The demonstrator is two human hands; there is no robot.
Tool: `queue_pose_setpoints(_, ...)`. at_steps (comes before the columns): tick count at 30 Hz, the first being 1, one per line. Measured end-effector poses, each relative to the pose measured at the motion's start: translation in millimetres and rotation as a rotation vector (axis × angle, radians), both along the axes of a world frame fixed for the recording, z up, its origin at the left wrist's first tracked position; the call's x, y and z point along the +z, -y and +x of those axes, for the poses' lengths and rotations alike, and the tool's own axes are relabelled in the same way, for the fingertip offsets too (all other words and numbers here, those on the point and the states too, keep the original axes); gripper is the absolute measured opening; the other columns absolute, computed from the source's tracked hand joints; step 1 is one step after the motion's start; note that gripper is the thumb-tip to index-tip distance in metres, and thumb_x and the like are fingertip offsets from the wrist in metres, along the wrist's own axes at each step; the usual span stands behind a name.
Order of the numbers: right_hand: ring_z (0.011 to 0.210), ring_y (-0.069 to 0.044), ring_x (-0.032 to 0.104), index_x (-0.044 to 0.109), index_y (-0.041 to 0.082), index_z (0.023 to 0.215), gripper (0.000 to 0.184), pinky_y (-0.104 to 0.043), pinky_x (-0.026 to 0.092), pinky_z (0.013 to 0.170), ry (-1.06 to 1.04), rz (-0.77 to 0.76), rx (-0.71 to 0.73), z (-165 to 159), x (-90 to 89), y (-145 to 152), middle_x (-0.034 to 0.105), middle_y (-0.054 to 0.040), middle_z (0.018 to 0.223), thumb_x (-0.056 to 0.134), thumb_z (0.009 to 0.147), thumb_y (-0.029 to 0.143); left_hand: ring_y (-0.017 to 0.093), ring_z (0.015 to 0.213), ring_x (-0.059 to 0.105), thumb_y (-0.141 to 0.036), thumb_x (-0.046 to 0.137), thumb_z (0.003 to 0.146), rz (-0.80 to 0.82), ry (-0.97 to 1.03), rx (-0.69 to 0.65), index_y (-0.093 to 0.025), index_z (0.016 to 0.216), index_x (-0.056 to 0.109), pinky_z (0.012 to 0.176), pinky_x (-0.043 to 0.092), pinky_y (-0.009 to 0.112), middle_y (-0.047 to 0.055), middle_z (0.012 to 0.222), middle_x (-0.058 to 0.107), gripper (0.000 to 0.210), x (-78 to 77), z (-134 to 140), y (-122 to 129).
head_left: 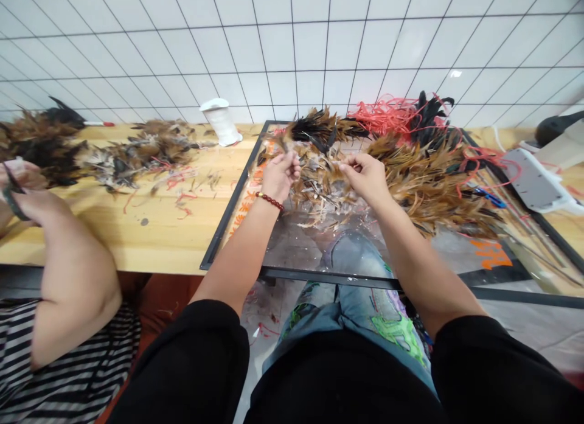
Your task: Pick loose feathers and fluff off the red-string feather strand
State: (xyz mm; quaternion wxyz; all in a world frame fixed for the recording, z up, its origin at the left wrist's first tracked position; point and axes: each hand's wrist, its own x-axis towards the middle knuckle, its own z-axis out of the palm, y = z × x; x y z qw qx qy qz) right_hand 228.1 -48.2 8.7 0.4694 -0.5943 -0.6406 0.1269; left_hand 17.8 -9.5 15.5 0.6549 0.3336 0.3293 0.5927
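My left hand [279,176], with a beaded bracelet [270,200] at the wrist, is closed, and a small brown feather [286,145] pokes up from its fingertips. Thumb and forefinger of my right hand [366,177] are pinched together over the loose feathers; what they hold, if anything, is too small to make out. Between and below both hands lies a scattered heap of pale and brown feathers [317,190] on a dark-framed clear panel [301,247]. Golden-brown feather bundles [429,180] spread to the right, and a darker bundle [319,126] lies behind.
Red plastic strands [383,117] and black feathers [431,117] lie at the back. A white spool [221,121] stands by the tiled wall. Blue-handled scissors [490,197] and a white device [538,180] are at right. At left, a co-worker's hand [22,180] holds a dark tool beside more feathers [141,147].
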Motion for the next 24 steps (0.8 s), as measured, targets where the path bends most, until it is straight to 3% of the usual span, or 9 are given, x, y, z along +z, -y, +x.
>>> queue_pose_setpoints(4,0.084,-0.025,0.068,0.079,0.02,0.083,0.015,-0.036,0.051,0.079,0.548,-0.276,-0.082,3.5,6.9,10.3,0.075,-0.0098,0.085,0.065,0.081,0.026,0.003,0.048,0.055,-0.022,0.074,0.086,-0.043,0.134,0.322,-0.016,0.076,0.064,0.05,0.042,0.014,-0.005,0.058,0.059,0.016,1.4,-18.3,-18.4)
queue_pose_setpoints(7,0.096,-0.028,0.071,0.081,0.021,0.091,0.025,-0.038,0.052,0.085,0.709,-0.375,0.09,-13.8,2.8,17.7,0.078,-0.0131,0.1,0.058,0.084,0.018,0.003,0.047,0.054,-0.025,0.076,0.085,-0.046,0.132,0.398,-0.017,0.076,0.064,0.049,0.041,0.013,-0.006,0.057,0.058,0.017,0.6,-23.7,-22.2)
queue_pose_setpoints(9,0.103,-0.027,0.071,0.081,0.024,0.098,0.032,-0.036,0.052,0.091,0.705,-0.382,0.306,-25.6,-1.2,20.3,0.078,-0.0102,0.107,0.055,0.084,0.014,0.003,0.047,0.054,-0.024,0.074,0.086,-0.037,0.124,0.394,-0.016,0.077,0.064,0.048,0.041,0.013,-0.006,0.057,0.058,0.016,-0.4,-22.7,-20.9)
queue_pose_setpoints(11,0.106,-0.024,0.071,0.08,0.026,0.104,0.036,-0.034,0.051,0.094,0.641,-0.378,0.404,-30.7,-4.2,20.1,0.078,-0.0067,0.11,0.053,0.085,0.013,0.003,0.047,0.054,-0.022,0.072,0.087,-0.026,0.114,0.362,-0.015,0.077,0.064,0.048,0.041,0.014,-0.005,0.056,0.059,0.015,-1.1,-19.8,-18.3)
queue_pose_setpoints(18,0.1,-0.025,0.07,0.077,0.021,0.099,0.023,-0.036,0.051,0.09,0.426,-0.278,0.033,-15.5,-13.4,5.3,0.077,-0.008,0.102,0.057,0.088,0.027,0.003,0.046,0.055,-0.026,0.08,0.079,0.06,-0.001,0.257,-0.015,0.076,0.066,0.049,0.043,0.014,-0.005,0.057,0.061,0.018,-5.7,-5.9,-11.3)
queue_pose_setpoints(22,0.091,-0.025,0.068,0.065,0.019,0.126,0.05,-0.037,0.052,0.083,0.279,-0.26,-0.037,-22.7,-23.3,-2.0,0.075,-0.0073,0.094,0.067,0.083,0.044,0.003,0.045,0.054,-0.026,0.08,0.079,0.035,-0.022,0.195,-0.014,0.076,0.065,0.046,0.041,0.015,-0.005,0.055,0.061,0.019,-10.7,5.0,-5.6)
queue_pose_setpoints(24,0.085,-0.023,0.066,0.069,0.019,0.114,0.041,-0.035,0.05,0.082,0.262,-0.306,0.005,-26.1,-25.5,-5.4,0.074,-0.0065,0.089,0.071,0.079,0.039,0.004,0.046,0.055,-0.022,0.077,0.081,0.01,0.0,0.145,-0.014,0.077,0.065,0.047,0.042,0.015,-0.004,0.056,0.061,0.016,-10.8,8.8,-1.3)
